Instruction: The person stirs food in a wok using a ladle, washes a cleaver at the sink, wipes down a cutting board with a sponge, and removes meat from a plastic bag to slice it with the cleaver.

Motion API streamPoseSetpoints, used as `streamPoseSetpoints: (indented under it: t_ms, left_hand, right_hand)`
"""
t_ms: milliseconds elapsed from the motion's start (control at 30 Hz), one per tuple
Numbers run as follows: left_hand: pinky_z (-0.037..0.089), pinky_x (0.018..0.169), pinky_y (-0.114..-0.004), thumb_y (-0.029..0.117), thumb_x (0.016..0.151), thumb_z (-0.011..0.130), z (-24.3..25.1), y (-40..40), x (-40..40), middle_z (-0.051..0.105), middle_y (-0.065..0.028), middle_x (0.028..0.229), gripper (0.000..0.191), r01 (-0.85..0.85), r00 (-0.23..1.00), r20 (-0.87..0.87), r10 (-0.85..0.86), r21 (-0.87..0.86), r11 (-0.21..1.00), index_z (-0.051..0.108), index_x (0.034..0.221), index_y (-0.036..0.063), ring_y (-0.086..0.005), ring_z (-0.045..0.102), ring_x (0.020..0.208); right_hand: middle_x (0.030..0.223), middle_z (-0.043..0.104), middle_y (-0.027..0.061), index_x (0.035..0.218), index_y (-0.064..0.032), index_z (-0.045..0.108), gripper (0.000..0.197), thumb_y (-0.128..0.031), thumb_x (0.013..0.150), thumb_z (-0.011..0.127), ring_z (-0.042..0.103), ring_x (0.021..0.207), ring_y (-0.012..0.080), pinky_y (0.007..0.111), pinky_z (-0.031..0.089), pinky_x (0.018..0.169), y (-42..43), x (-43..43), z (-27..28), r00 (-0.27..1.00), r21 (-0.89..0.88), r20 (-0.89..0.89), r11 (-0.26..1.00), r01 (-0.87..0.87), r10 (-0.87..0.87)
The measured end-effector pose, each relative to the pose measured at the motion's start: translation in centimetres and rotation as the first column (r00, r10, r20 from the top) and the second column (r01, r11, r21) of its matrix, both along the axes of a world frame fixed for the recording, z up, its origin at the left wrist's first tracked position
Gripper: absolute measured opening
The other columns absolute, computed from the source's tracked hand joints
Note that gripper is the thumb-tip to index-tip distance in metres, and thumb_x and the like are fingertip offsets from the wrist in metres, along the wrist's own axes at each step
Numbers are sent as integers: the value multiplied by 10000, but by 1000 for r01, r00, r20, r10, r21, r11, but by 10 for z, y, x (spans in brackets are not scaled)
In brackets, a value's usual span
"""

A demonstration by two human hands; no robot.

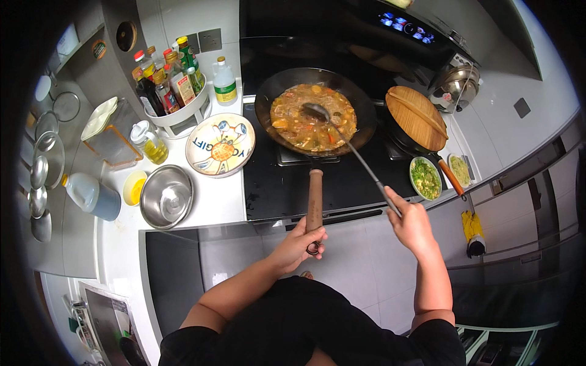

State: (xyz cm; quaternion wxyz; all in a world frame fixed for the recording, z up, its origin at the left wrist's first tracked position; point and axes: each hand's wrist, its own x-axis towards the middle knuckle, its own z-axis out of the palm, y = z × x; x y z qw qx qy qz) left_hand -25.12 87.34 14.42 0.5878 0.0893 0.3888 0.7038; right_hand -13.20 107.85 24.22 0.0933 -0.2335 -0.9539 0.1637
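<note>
A dark wok [364,120] sits on the left burner of the black stove. Inside it is a brothy stew [293,114] with orange and red pieces. My left hand [300,244] grips the end of the wok's wooden handle [315,196], near its metal ring. In my right hand [407,222] is the long shaft of a metal ladle [361,160]. The ladle's bowl dips into the stew near the middle of the wok, partly covered by broth.
Right of the wok stands a pot with a wooden lid [414,118]. Close by is a bowl of chopped greens [425,178]. On the left counter are a patterned plate [221,146], a steel bowl [165,196], an oil jug [153,144] and a bottle rack [181,112].
</note>
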Motion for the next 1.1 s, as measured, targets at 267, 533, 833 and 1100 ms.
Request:
streamPoseSetpoints:
  t_ms: [267,533,833,1100]
  left_hand:
    - [423,593,-266,196,888,511,0,2,5,461,-30,893,286,-13,1000,16,13,21,1000,325,1088,110,-107,483,668]
    - [428,599,-264,206,890,510,-1,2,4,463,-24,893,285,-31,1000,-7,31,2,1000,324,1085,115,-102,488,667]
    - [429,594,-261,204,891,508,-2,3,2,465,-24,891,304,-7,1000,-4,8,12,1000,319,1113,118,-102,490,662]
    - [435,558,-257,160,904,467,-5,3,2,475,-49,895,302,-22,1000,3,22,19,1000,307,1152,96,-117,474,644]
  right_hand:
    - [691,580,223,1194,-143,526,460,-70,743,588,580,684,376,417,471,656,21,-5,4,992,69,91,994,79,-86]
    - [818,598,241,1197,-66,504,434,-89,768,573,587,798,372,383,467,705,33,-43,-27,986,-131,-96,984,124,-137]
    - [530,416,-45,1294,-50,406,500,-56,815,550,324,350,40,224,255,314,36,-66,-35,984,-784,-63,618,54,-166]
    - [602,453,-50,1274,-117,458,510,-43,789,594,364,466,24,199,335,413,8,-5,14,996,-752,84,654,82,-28]
